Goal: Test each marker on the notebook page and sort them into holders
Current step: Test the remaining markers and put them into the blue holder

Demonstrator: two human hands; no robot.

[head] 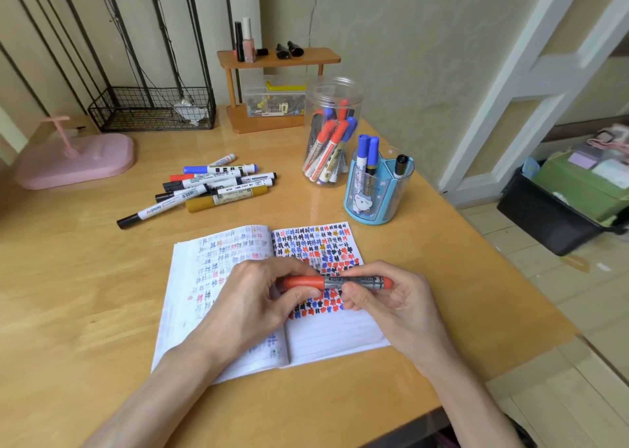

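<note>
Wooden table [85,311] bears an open notebook [326,338], its right page dense with red, blue and black test marks. Above it lies a horizontal red marker [335,282], grey-labelled: left hand [258,298] pinches the cap, right hand [388,301] grips the barrel.

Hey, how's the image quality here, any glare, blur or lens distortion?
Head view: soft, even light, with mild sheen on the table near the clear jar; wide-angle lens slants the door frame; left hand, right hand and red marker look slightly soft.
</note>
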